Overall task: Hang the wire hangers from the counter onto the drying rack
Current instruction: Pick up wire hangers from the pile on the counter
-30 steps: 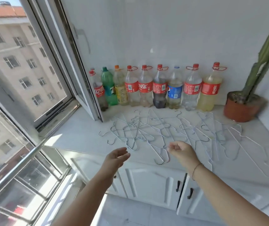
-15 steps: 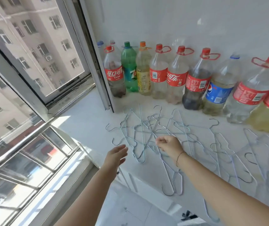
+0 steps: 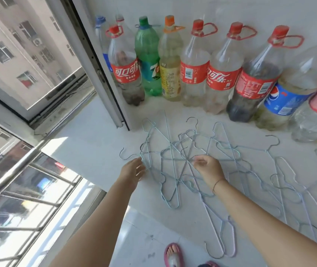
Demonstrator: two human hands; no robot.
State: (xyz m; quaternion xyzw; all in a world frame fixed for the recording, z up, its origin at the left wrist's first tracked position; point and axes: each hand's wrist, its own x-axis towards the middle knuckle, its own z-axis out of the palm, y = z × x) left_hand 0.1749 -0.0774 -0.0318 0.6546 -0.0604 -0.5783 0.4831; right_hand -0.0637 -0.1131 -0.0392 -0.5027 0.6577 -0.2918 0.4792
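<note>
Several pale blue wire hangers (image 3: 175,151) lie tangled on the white counter (image 3: 96,147), more (image 3: 292,182) spreading to the right. My right hand (image 3: 208,169) sits on the middle of the pile, its curled fingers pinching a wire. My left hand (image 3: 133,171) reaches the pile's left edge with fingers extended, fingertips touching a hanger near its hook (image 3: 124,155). No drying rack is in view.
A row of large plastic bottles (image 3: 194,74) stands against the back wall. An opened window sash (image 3: 98,70) juts over the counter at left, with a metal rail (image 3: 9,178) outside. My slippered foot (image 3: 173,255) shows on the tiled floor below the counter edge.
The view has closed in on the counter. Both hands moved forward onto the hanger pile; the right now pinches a wire, the left reached the pile's left edge.
</note>
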